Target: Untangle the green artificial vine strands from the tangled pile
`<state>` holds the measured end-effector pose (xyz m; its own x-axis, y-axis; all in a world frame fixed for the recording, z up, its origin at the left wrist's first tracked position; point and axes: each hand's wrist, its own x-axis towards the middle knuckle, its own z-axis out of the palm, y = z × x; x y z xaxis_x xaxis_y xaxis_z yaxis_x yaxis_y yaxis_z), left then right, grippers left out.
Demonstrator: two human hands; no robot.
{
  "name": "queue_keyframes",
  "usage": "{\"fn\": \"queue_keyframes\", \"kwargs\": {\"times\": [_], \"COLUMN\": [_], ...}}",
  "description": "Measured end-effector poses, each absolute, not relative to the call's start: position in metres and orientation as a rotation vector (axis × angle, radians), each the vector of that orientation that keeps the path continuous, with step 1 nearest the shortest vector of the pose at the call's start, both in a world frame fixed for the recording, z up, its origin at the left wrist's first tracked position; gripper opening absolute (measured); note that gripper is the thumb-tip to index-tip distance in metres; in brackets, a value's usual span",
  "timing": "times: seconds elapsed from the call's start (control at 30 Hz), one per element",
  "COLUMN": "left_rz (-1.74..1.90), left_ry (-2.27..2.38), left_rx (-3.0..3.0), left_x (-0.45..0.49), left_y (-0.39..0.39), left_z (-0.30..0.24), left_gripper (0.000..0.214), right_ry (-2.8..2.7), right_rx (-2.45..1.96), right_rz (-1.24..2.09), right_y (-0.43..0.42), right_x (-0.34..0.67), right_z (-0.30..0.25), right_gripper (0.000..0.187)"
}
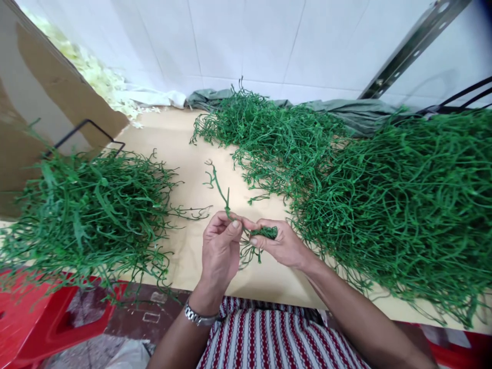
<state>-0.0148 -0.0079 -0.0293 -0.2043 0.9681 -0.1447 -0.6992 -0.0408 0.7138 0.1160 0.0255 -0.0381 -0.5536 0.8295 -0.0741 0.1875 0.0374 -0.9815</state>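
Note:
My left hand (223, 246) pinches a thin green plastic plant stem (220, 188) between thumb and fingers, its forked tip pointing up and away over the table. Close beside it, my right hand (279, 243) is closed around a small bunch of green plastic stems (265, 233), whose thin ends hang below the fingers. The fingertips of both hands nearly meet; whether they touch is hard to tell. A large heap of branched green stems (400, 205) lies right of my right hand. Left of my left hand lies another pile of leafy green stems (96, 215).
A smaller heap of green stems (277, 133) lies at the back of the tan table (184, 154). A cardboard box (49, 87) stands at the left, with a bent black wire (88, 123) before it. Pale yellow pieces (96, 72) lie by the wall. A red stool (38, 328) is below left.

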Motion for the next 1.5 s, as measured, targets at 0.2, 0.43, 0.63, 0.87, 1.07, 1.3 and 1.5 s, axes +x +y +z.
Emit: {"fn": "queue_keyframes", "kwargs": {"times": [0.2,0.43,0.63,0.87,1.07,1.3,1.5], "left_rz": [1.466,1.433,1.418,1.411,1.410,1.468,1.541], "left_ry": [0.852,0.863,0.864,0.884,0.874,0.940,0.953], "left_rx": [0.391,0.349,0.344,0.337,0.348,0.542,0.653], "left_x": [-0.018,-0.019,-0.018,-0.013,-0.014,-0.013,-0.013], "left_y": [-0.004,-0.004,-0.006,-0.005,-0.004,-0.008,-0.011], "left_z": [-0.027,-0.030,-0.030,-0.029,-0.031,-0.027,-0.030], "left_gripper": [0.017,0.017,0.015,0.015,0.014,0.012,0.017], "right_ry": [-1.949,-2.152,-2.186,-2.170,-2.138,-2.495,-2.302], "right_rx": [-0.809,-0.725,-0.663,-0.660,-0.682,-0.808,-0.781], "right_rz": [1.571,1.509,1.537,1.637,1.698,1.276,1.417], "right_y": [0.023,0.026,0.030,0.034,0.037,0.042,0.041], "right_x": [0.118,0.123,0.127,0.131,0.131,0.137,0.134], "right_z": [-0.037,-0.035,-0.036,-0.038,-0.040,-0.029,-0.029], "right_gripper": [0.019,0.021,0.020,0.024,0.028,0.027,0.028]}}
